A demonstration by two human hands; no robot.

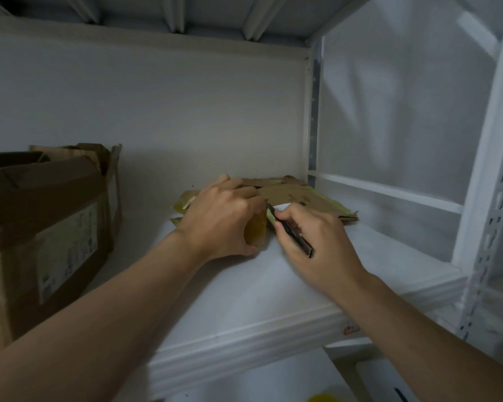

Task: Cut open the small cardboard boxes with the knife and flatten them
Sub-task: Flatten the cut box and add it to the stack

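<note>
Cardboard box (256, 231) mostly hidden under the left hand (218, 219); knife (296, 235) tip indistinct.

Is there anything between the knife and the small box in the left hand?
Nothing visible stands between them. The knife, held by the right hand, reaches the upper edge of the small box, which the left hand grips. The flattened cardboard lies behind them.
</note>
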